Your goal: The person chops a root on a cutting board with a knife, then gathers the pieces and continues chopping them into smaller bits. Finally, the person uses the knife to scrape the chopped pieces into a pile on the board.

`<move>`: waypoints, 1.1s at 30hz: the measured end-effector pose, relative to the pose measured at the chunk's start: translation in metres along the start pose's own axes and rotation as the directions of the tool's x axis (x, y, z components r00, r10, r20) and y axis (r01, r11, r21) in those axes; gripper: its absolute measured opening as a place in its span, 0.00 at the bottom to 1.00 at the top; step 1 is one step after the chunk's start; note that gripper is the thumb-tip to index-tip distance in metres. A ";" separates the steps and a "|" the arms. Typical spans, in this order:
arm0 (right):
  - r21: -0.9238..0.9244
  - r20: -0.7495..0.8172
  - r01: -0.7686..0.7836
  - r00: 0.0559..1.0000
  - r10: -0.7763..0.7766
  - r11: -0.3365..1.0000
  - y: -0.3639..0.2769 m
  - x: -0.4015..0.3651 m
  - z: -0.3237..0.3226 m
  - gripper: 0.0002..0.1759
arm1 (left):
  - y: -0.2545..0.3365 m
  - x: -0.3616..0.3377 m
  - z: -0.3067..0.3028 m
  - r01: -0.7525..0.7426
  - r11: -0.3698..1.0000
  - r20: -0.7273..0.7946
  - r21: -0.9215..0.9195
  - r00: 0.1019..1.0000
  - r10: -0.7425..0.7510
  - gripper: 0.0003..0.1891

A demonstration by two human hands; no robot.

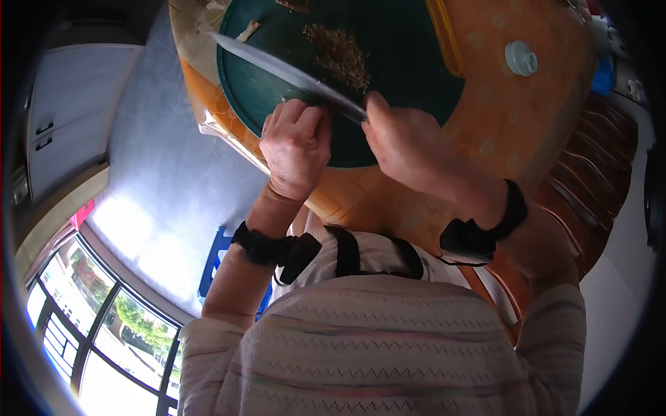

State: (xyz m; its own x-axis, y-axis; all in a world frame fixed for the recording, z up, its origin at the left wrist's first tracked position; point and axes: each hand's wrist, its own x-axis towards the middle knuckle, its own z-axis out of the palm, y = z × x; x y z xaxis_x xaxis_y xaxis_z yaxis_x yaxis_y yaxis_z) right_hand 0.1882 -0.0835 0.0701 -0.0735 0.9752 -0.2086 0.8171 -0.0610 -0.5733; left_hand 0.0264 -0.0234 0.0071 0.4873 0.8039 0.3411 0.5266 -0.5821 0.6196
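A long knife (pixel 284 71) slants across a dark green round board (pixel 409 41), its tip toward the upper left. My right hand (pixel 406 142) is closed around the handle end. My left hand (pixel 298 142) is closed just below the blade, with its fingers bent; what it holds, if anything, is hidden. Beyond the blade lies a heap of brown chopped bits (pixel 338 55) on the board. A pale piece (pixel 248 30) rests near the knife tip, and a brown chunk (pixel 294 4) shows at the top edge.
The board is on a round table with an orange patterned cover (pixel 499 104). A white lid-like object (pixel 520 58) sits at the right, and a yellow strip (pixel 445 35) crosses the board's right side. A brown slatted seat (pixel 590 180) and a blue stool (pixel 214 260) stand near the table.
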 end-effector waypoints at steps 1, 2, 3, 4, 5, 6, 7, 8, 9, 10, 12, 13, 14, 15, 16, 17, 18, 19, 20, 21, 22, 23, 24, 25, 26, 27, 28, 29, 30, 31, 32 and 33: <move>0.002 -0.013 0.002 1.000 -0.002 1.000 0.001 0.001 0.000 0.07 | 0.000 -0.001 0.000 0.019 1.000 -0.007 0.003 1.000 -0.019 0.04; 0.047 -0.018 -0.031 0.999 0.032 0.998 0.003 0.000 -0.001 0.07 | 0.000 -0.002 0.001 0.043 0.999 -0.012 0.003 0.999 -0.043 0.04; 0.093 -0.016 -0.065 0.998 0.066 0.994 0.003 -0.001 -0.001 0.07 | 0.000 -0.003 0.002 0.041 0.999 -0.012 0.004 0.999 -0.041 0.04; 0.096 -0.013 -0.065 0.998 0.066 0.993 0.004 -0.002 -0.001 0.07 | 0.000 -0.003 0.002 0.040 0.999 -0.021 0.018 0.999 -0.040 0.04; 0.071 0.004 -0.072 0.997 0.072 0.995 0.003 -0.004 -0.004 0.07 | 0.000 -0.004 0.003 0.041 0.999 -0.031 0.031 0.999 -0.040 0.04; 0.045 0.021 -0.079 0.997 0.078 0.996 0.003 -0.004 -0.006 0.07 | 0.000 -0.005 0.004 0.045 0.999 -0.031 0.030 0.999 -0.044 0.04; 0.042 0.025 -0.079 0.997 0.078 0.996 0.002 -0.005 -0.009 0.07 | 0.000 -0.005 0.004 0.051 0.998 -0.034 0.020 0.998 -0.051 0.04; 0.034 0.037 -0.078 0.996 0.076 0.996 0.000 -0.006 -0.013 0.07 | 0.000 -0.005 0.004 0.057 0.998 -0.038 0.011 0.998 -0.057 0.04; 0.027 0.049 -0.075 0.996 0.074 0.997 -0.003 -0.007 -0.015 0.07 | 0.001 -0.006 0.004 0.061 0.998 -0.041 0.012 0.997 -0.061 0.04; 0.025 0.053 -0.072 0.996 0.071 0.997 -0.004 -0.006 -0.017 0.07 | 0.001 -0.006 0.004 0.070 0.998 -0.049 0.001 0.996 -0.069 0.04; 0.053 0.076 -0.072 0.995 0.068 0.996 -0.005 -0.006 -0.018 0.07 | 0.002 -0.006 0.005 0.079 0.997 -0.059 -0.012 0.995 -0.080 0.05; 0.052 0.078 -0.072 0.995 0.068 0.996 -0.005 -0.006 -0.019 0.07 | 0.003 -0.005 0.004 0.086 0.996 -0.054 -0.016 0.995 -0.087 0.05; 0.052 0.089 -0.077 0.993 0.072 0.996 -0.006 -0.005 -0.018 0.07 | 0.004 -0.005 0.004 0.094 0.995 -0.048 -0.018 0.994 -0.095 0.05; 0.052 0.101 -0.082 0.992 0.076 0.995 -0.006 -0.005 -0.017 0.07 | 0.004 -0.005 0.003 0.096 0.995 -0.047 -0.018 0.994 -0.097 0.05; 0.053 0.105 -0.082 0.992 0.076 0.995 -0.006 -0.004 -0.016 0.07 | 0.003 -0.005 0.003 0.087 0.996 -0.055 -0.025 0.995 -0.088 0.04; 0.039 0.093 -0.069 0.994 0.065 0.997 -0.006 -0.005 -0.016 0.07 | 0.003 -0.005 0.003 0.077 0.996 -0.061 -0.034 0.995 -0.079 0.04; 0.022 0.080 -0.056 0.995 0.054 0.998 -0.005 -0.005 -0.015 0.07 | 0.003 -0.005 0.003 0.078 0.996 -0.059 -0.037 0.995 -0.080 0.04; 0.020 0.080 -0.059 0.995 0.058 0.998 -0.006 -0.005 -0.014 0.07 | 0.002 -0.005 0.003 0.067 0.997 -0.060 -0.023 0.996 -0.068 0.04; 0.024 0.075 -0.044 0.996 0.042 0.999 -0.005 -0.004 -0.013 0.08 | 0.002 -0.004 0.005 0.055 0.998 -0.061 -0.008 0.997 -0.055 0.05; 0.027 0.070 -0.027 0.997 0.025 0.999 -0.005 -0.003 -0.012 0.09 | 0.002 -0.004 0.005 0.054 0.998 -0.062 -0.010 0.997 -0.055 0.05; 0.026 0.071 -0.028 0.997 0.026 0.999 -0.006 -0.002 -0.013 0.09 | 0.002 -0.003 0.004 0.040 0.999 -0.049 0.005 0.998 -0.039 0.05; 0.005 0.093 -0.044 0.995 0.043 0.999 -0.006 -0.001 -0.014 0.09 | 0.002 -0.003 0.004 0.026 0.999 -0.034 0.019 0.999 -0.026 0.05; -0.016 0.118 -0.059 0.991 0.061 0.998 -0.006 -0.001 -0.014 0.09 | 0.003 -0.002 0.003 0.032 0.999 -0.033 0.016 0.999 -0.031 0.05; -0.015 0.129 -0.063 0.989 0.065 0.998 -0.007 -0.001 -0.013 0.09 | 0.006 -0.001 0.001 0.062 0.998 0.020 0.026 0.998 -0.063 0.04; -0.019 0.141 -0.087 0.986 0.089 0.996 -0.010 -0.002 -0.011 0.08 | 0.009 -0.001 -0.001 0.088 0.995 0.072 0.037 0.993 -0.090 0.03; -0.025 0.142 -0.111 0.983 0.113 0.994 -0.012 -0.001 -0.011 0.08 | 0.008 -0.001 -0.001 0.086 0.996 0.073 0.031 0.993 -0.088 0.03; -0.029 0.132 -0.113 0.984 0.115 0.993 -0.011 -0.003 -0.010 0.08 | 0.007 -0.001 -0.001 0.077 0.997 0.070 0.023 0.994 -0.078 0.04; 0.006 0.105 -0.107 0.989 0.106 0.994 -0.010 -0.003 -0.008 0.08 | 0.006 0.000 -0.001 0.064 0.998 0.060 0.020 0.996 -0.065 0.04; 0.047 0.077 -0.100 0.992 0.096 0.994 -0.009 -0.004 -0.004 0.08 | 0.004 0.000 -0.001 0.048 0.998 0.053 0.028 0.997 -0.050 0.04; 0.054 0.059 -0.094 0.994 0.091 0.994 -0.007 -0.003 -0.001 0.08 | 0.003 -0.001 -0.001 0.049 0.999 0.043 0.020 0.998 -0.049 0.04; 0.059 0.042 -0.097 0.995 0.095 0.994 -0.001 0.000 0.001 0.08 | 0.001 -0.001 -0.001 0.050 0.999 0.035 0.011 0.998 -0.050 0.04; 0.064 0.029 -0.100 0.995 0.099 0.993 0.003 0.003 0.002 0.08 | -0.001 -0.002 0.000 0.037 0.999 0.036 0.018 0.999 -0.038 0.04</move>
State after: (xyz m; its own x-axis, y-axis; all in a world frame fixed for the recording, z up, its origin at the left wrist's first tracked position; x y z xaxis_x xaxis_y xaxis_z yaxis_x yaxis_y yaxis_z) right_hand 0.1893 -0.0811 0.0668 -0.0094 0.9578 -0.2874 0.7821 -0.1721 -0.5989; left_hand 0.0248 -0.0246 0.0062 0.4921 0.8203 0.2915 0.5565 -0.5539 0.6193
